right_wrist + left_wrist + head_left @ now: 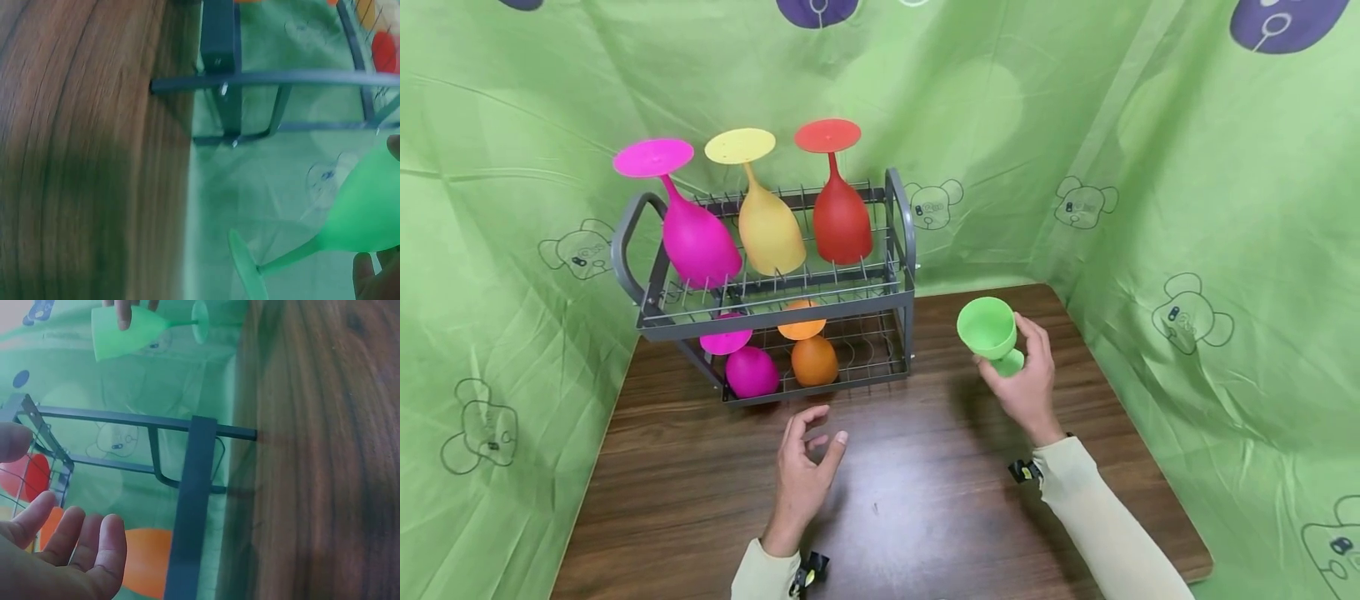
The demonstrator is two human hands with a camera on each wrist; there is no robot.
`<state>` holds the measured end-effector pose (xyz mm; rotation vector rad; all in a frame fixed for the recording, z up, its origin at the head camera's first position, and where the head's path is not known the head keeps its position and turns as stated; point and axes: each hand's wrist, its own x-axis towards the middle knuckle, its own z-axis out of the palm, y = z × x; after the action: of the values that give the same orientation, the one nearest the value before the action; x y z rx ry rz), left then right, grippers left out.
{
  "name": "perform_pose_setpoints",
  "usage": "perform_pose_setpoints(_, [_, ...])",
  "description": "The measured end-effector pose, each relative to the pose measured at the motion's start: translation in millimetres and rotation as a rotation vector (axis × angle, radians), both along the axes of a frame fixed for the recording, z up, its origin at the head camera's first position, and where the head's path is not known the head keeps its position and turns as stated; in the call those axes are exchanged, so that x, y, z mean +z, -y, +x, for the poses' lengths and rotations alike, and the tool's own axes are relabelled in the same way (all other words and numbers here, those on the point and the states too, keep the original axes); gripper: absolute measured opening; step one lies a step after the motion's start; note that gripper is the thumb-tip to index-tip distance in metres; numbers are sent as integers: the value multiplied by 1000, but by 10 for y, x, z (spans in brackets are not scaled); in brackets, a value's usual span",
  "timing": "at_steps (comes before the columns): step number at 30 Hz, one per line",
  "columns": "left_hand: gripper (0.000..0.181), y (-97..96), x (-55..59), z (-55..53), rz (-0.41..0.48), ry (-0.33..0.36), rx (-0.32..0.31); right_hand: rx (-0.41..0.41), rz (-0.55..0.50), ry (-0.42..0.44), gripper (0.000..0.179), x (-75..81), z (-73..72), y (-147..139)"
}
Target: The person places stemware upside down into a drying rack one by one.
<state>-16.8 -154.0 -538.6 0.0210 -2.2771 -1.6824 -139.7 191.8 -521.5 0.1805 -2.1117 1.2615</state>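
Observation:
My right hand (1032, 385) grips a light green plastic goblet (987, 327) by its bowl, thumb on one side and fingers on the other. The goblet is upright, mouth up, held above the table to the right of a two-tier grey rack (913, 329). In the right wrist view the goblet's bowl (365, 209), thin stem and round foot show, with only fingertips at the bowl. My left hand (803, 482) hovers in front of the rack, fingers loosely bent and thumb apart, holding nothing. Beyond its fingers in the left wrist view is an orange goblet (149, 562).
Upside down on the rack's top tier stand a magenta goblet (700, 242), a yellow goblet (771, 229) and a red goblet (842, 221). The lower tier holds another magenta goblet (752, 372) beside the orange one. Green patterned cloth (1000, 125) surrounds the brown wooden table (910, 500).

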Motion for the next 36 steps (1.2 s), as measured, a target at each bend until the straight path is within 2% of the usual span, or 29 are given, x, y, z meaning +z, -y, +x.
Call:
perform_pose_setpoints(9, [54, -48, 154, 31, 11, -22, -33, 155, 217, -287, 82, 119, 234, 292])
perform_pose_setpoints(15, [62, -114, 283, 58, 2, -49, -104, 234, 353, -431, 75, 200, 359, 487])
perform_pose_setpoints(22, [85, -199, 435, 47, -42, -88, -192, 319, 509, -501, 70, 229, 489, 671])
perform_pose_setpoints(28, [99, -283, 522, 19, -110, -98, -237, 369, 638, -515, 75, 255, 586, 767])
perform_pose_setpoints(31, [101, -315, 532, 18, -115, -93, -246, 382, 701, -527, 77, 282, 627, 809])
perform_pose_setpoints(36, [93, -369, 508, 37, -61, -69, -254, 407, 799, -552, 70, 328, 685, 843])
